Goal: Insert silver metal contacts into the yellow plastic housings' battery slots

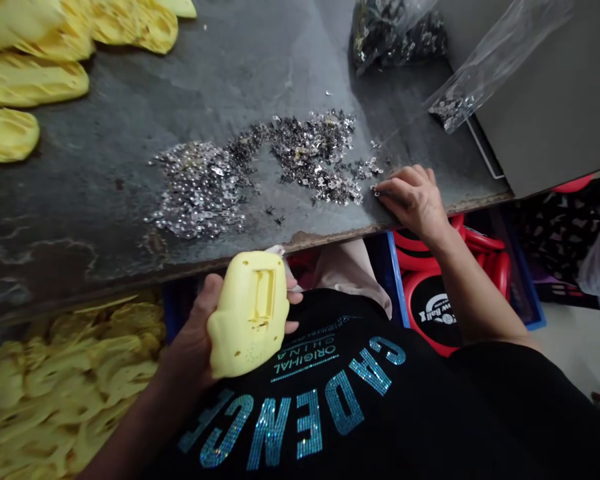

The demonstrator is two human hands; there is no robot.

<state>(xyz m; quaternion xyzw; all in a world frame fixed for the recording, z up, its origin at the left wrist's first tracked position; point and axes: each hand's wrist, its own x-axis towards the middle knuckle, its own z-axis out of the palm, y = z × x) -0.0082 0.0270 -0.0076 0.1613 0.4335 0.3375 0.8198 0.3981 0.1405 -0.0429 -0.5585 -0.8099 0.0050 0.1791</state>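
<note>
My left hand (195,333) grips a yellow plastic shell (250,313) below the table edge, its inner side with a rectangular slot facing up. My right hand (414,199) rests on the dark table (105,173) near its front edge. Its fingers are curled and pinched at the right fringe of the scattered small metal parts (310,157). What the fingertips pinch is too small to make out. A second heap of shiny metal parts (200,190) lies further left on the table.
More yellow shells (35,73) lie at the table's far left, and many fill a bin (60,380) below. Bags of metal parts (395,30) and a clear plastic bag (485,67) lie at the back right. A grey box (560,113) stands at the right, red stools (440,293) underneath.
</note>
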